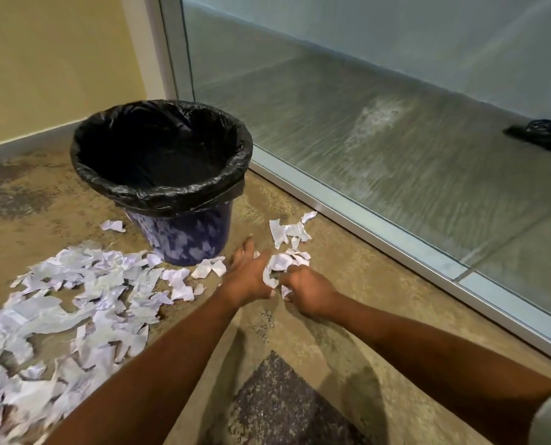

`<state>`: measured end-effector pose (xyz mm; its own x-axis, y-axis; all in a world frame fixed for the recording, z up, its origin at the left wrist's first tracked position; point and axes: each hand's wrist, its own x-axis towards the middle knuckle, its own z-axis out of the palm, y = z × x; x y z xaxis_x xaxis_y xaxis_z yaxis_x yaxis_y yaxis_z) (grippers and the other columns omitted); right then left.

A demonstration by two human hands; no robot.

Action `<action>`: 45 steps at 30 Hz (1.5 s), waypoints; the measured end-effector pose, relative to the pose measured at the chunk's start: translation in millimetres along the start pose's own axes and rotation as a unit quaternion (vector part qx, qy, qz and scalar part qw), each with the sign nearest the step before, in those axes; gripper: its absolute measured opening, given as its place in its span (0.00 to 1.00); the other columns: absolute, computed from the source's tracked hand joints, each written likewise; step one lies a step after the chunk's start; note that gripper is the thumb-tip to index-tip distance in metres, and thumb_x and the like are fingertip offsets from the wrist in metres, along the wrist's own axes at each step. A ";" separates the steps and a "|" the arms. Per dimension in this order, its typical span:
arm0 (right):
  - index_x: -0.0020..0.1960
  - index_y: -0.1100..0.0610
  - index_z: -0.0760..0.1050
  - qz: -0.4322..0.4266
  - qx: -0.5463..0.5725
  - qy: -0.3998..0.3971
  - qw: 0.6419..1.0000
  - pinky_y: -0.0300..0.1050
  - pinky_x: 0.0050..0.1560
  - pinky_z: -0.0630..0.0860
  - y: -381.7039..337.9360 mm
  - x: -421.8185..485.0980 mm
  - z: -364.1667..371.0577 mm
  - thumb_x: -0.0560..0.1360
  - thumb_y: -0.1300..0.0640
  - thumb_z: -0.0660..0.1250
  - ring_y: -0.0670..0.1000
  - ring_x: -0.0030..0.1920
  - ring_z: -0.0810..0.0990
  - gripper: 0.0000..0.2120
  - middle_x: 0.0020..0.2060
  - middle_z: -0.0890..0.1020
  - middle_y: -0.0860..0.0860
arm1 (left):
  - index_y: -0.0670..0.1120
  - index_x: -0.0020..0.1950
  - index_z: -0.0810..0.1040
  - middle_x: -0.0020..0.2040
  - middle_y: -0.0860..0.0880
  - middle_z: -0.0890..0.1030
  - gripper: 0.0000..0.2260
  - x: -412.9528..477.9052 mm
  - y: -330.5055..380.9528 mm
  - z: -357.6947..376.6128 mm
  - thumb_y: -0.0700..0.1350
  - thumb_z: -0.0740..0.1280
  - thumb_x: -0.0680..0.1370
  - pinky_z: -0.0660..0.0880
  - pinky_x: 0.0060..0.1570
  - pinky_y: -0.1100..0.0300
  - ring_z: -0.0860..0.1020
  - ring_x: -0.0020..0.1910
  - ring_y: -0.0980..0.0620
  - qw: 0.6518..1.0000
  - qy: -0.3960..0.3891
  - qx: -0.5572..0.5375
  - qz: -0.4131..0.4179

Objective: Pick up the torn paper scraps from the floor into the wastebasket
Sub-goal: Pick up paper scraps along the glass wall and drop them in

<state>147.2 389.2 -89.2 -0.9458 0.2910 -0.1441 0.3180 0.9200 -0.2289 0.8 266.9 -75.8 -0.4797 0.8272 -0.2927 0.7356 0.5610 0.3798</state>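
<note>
A blue patterned wastebasket (pixel 184 234) lined with a black bag (pixel 161 187) stands on the carpet near the corner. Torn white paper scraps lie around it: a big spread (pixel 75 303) at the left, a small cluster (pixel 288 231) to its right by the glass wall. My left hand (pixel 247 274) reaches low over the floor with its fingers stretched out against a bunch of scraps (pixel 279 263). My right hand (pixel 306 292) is curled round the same bunch from the right side. The bunch sits between both hands, just right of the basket's base.
A glass wall with a metal bottom rail (pixel 380 232) runs along the right. A beige wall (pixel 59 59) closes the left back. A dark carpet patch (pixel 280 403) lies near me. A black object (pixel 547 136) lies behind the glass.
</note>
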 end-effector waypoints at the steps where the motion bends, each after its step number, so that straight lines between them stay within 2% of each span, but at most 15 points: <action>1: 0.58 0.53 0.84 0.000 0.015 0.005 1.000 0.48 0.48 0.77 0.8 0.8 0.1 0.76 0.59 0.71 0.59 0.57 0.82 0.11 0.56 0.83 0.55 | 0.60 0.84 0.55 0.86 0.44 0.39 0.45 4.2 1.6 6.3 0.56 0.78 0.73 0.58 0.80 0.38 0.47 0.84 0.34 1.000 -0.006 0.006 0.005; 4: 0.51 0.53 0.85 0.009 0.063 0.029 0.998 0.43 0.46 0.73 3.2 6.1 -4.6 0.73 0.60 0.71 0.56 0.53 0.83 0.08 0.52 0.85 0.54 | 0.54 0.82 0.63 0.85 0.42 0.54 0.34 13.8 4.4 24.9 0.56 0.73 0.78 0.64 0.77 0.42 0.57 0.82 0.35 1.000 0.009 0.013 -0.017; 7: 0.46 0.55 0.84 0.035 0.121 0.083 0.989 0.40 0.42 0.66 5.1 14.2 -16.9 0.72 0.63 0.69 0.49 0.43 0.78 0.07 0.43 0.84 0.51 | 0.48 0.71 0.77 0.72 0.43 0.76 0.20 20.6 -0.5 33.8 0.45 0.70 0.79 0.72 0.70 0.48 0.74 0.71 0.39 0.995 0.098 0.032 -0.010; 9: 0.42 0.55 0.82 0.068 0.146 0.109 0.981 0.41 0.41 0.66 11.0 22.7 -24.1 0.72 0.65 0.69 0.47 0.39 0.75 0.07 0.37 0.79 0.47 | 0.46 0.62 0.82 0.61 0.43 0.83 0.15 22.3 -4.8 31.2 0.36 0.67 0.77 0.78 0.61 0.48 0.80 0.61 0.40 0.991 0.130 0.030 0.000; 11: 0.39 0.54 0.79 0.097 0.155 0.124 0.975 0.44 0.40 0.73 19.1 31.6 -27.8 0.72 0.64 0.68 0.50 0.37 0.77 0.07 0.35 0.78 0.46 | 0.43 0.58 0.84 0.55 0.41 0.84 0.14 21.2 -6.9 25.2 0.32 0.67 0.76 0.80 0.55 0.48 0.83 0.56 0.40 0.990 0.137 0.012 -0.025; 14: 0.49 0.58 0.84 0.137 0.145 0.145 0.969 0.46 0.42 0.75 31.6 42.9 -25.2 0.76 0.61 0.69 0.57 0.44 0.80 0.05 0.45 0.78 0.56 | 0.45 0.59 0.85 0.55 0.42 0.85 0.13 20.8 -11.7 23.4 0.34 0.68 0.78 0.81 0.54 0.47 0.84 0.55 0.40 0.987 0.147 -0.029 -0.059; 18: 0.72 0.51 0.75 0.197 0.109 0.090 0.970 0.50 0.53 0.75 33.6 49.5 -24.8 0.80 0.49 0.69 0.63 0.62 0.78 0.21 0.63 0.74 0.58 | 0.47 0.62 0.85 0.56 0.44 0.85 0.13 22.3 -19.3 28.5 0.36 0.68 0.80 0.78 0.51 0.51 0.83 0.55 0.42 0.980 0.164 -0.098 -0.057; 21: 0.77 0.44 0.68 0.223 0.051 -0.007 0.973 0.58 0.64 0.74 28.1 49.4 -20.0 0.75 0.30 0.69 0.65 0.72 0.70 0.35 0.72 0.71 0.59 | 0.50 0.71 0.80 0.63 0.45 0.83 0.22 21.7 -22.0 24.9 0.34 0.69 0.79 0.78 0.55 0.54 0.82 0.59 0.45 0.968 0.194 -0.156 -0.029; 23: 0.78 0.41 0.68 0.215 0.031 -0.020 0.976 0.58 0.66 0.73 21.4 49.5 -14.9 0.71 0.26 0.70 0.65 0.74 0.67 0.40 0.76 0.69 0.57 | 0.50 0.75 0.77 0.67 0.44 0.80 0.27 24.4 -24.2 20.5 0.30 0.68 0.78 0.79 0.61 0.51 0.81 0.62 0.43 0.964 0.217 -0.156 -0.018; 28: 0.72 0.44 0.76 0.156 0.069 0.025 0.985 0.57 0.64 0.75 6.6 58.1 1.7 0.72 0.36 0.76 0.62 0.69 0.72 0.31 0.67 0.73 0.56 | 0.41 0.68 0.81 0.72 0.42 0.76 0.21 28.2 -27.3 16.4 0.27 0.66 0.77 0.79 0.64 0.46 0.80 0.64 0.40 0.972 0.208 -0.089 -0.066; 32: 0.66 0.51 0.81 0.116 0.079 0.055 0.989 0.53 0.57 0.76 -4.2 65.2 13.3 0.75 0.50 0.77 0.62 0.62 0.77 0.20 0.61 0.77 0.58 | 0.40 0.60 0.82 0.62 0.40 0.81 0.13 30.6 -29.2 14.6 0.31 0.69 0.77 0.79 0.57 0.48 0.81 0.59 0.39 0.983 0.165 -0.066 -0.055; 36: 0.55 0.56 0.84 0.094 0.102 0.104 0.985 0.49 0.45 0.75 -10.9 66.5 18.9 0.72 0.60 0.74 0.60 0.52 0.81 0.12 0.52 0.81 0.58 | 0.40 0.58 0.83 0.59 0.41 0.81 0.11 32.8 -28.3 18.2 0.32 0.69 0.77 0.79 0.53 0.49 0.83 0.56 0.39 0.982 0.167 -0.049 -0.075; 39: 0.47 0.58 0.84 0.088 0.128 0.120 0.981 0.52 0.44 0.77 -18.1 64.8 19.6 0.70 0.65 0.70 0.59 0.47 0.81 0.08 0.46 0.82 0.57 | 0.44 0.58 0.85 0.57 0.42 0.83 0.12 30.2 -28.2 20.8 0.34 0.69 0.77 0.80 0.52 0.48 0.84 0.54 0.40 0.977 0.172 -0.085 -0.089; 42: 0.42 0.54 0.84 0.098 0.167 0.103 0.976 0.51 0.47 0.79 -22.5 64.0 16.7 0.65 0.63 0.66 0.55 0.46 0.82 0.10 0.44 0.84 0.53 | 0.47 0.57 0.87 0.55 0.43 0.86 0.13 27.0 -29.7 18.2 0.35 0.71 0.76 0.82 0.53 0.49 0.85 0.52 0.41 0.966 0.162 -0.158 -0.122; 45: 0.41 0.52 0.85 0.161 0.258 0.084 0.949 0.48 0.45 0.83 -31.3 62.5 12.7 0.67 0.63 0.68 0.52 0.41 0.85 0.09 0.40 0.87 0.49 | 0.47 0.57 0.87 0.54 0.45 0.87 0.13 23.7 -30.7 14.0 0.36 0.72 0.76 0.83 0.52 0.52 0.85 0.52 0.43 0.940 0.172 -0.250 -0.158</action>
<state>79.0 375.2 -103.3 -0.7772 0.6133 -0.1405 0.5411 0.5376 -0.6467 -26.4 268.8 -106.7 -0.8260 0.5300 -0.1916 0.2552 0.6550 0.7113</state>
